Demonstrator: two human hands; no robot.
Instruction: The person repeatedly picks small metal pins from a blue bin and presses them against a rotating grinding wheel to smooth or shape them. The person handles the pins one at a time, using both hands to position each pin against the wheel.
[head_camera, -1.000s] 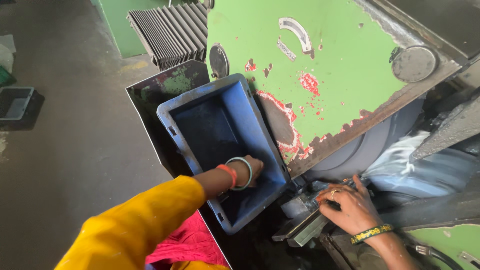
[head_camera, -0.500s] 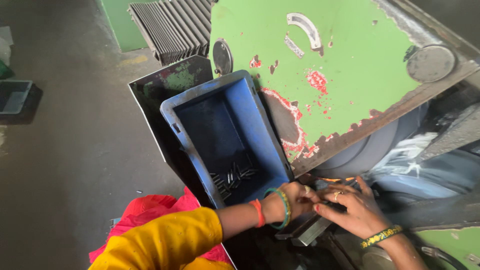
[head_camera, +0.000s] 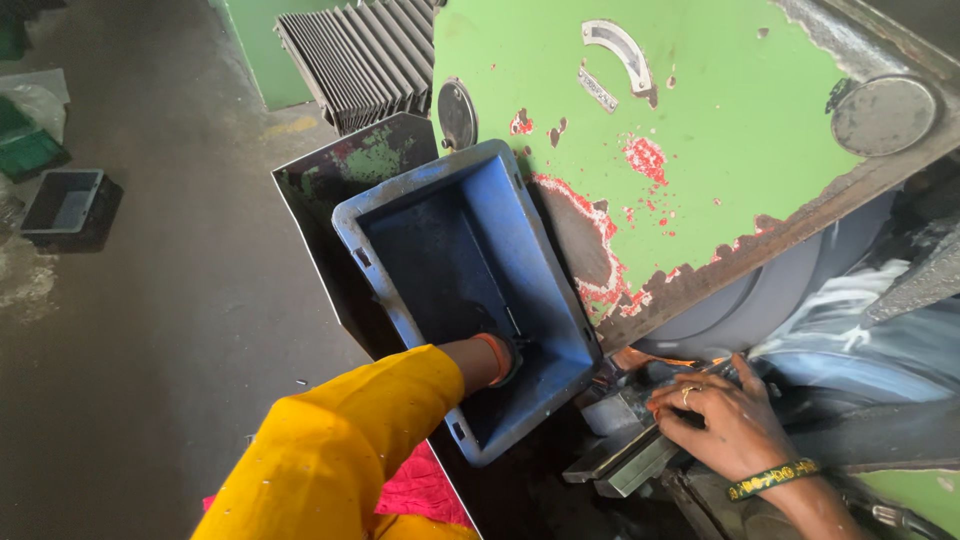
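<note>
Head view: the left hand (head_camera: 508, 350) is reaching deep into the blue bin (head_camera: 440, 240) leaning on the green machine (head_camera: 720, 130) — its grip is hidden. The right hand (head_camera: 715, 420) is pressing a metal piece (head_camera: 640, 420), fingers bent over it — sparks alongside.

Plastic bin (head_camera: 440, 250) is propped tilted against the machine housing (head_camera: 720, 130), with a sheet-metal panel (head_camera: 330, 190) behind and left of it. Left hand (head_camera: 505, 350) is sunk inside the bin's lower end. Right hand (head_camera: 725, 425) is rested on a metal block (head_camera: 620, 450), right of the bin, under the housing. Small tray (head_camera: 65, 200) is set on the floor (head_camera: 170, 330), far left.
</note>
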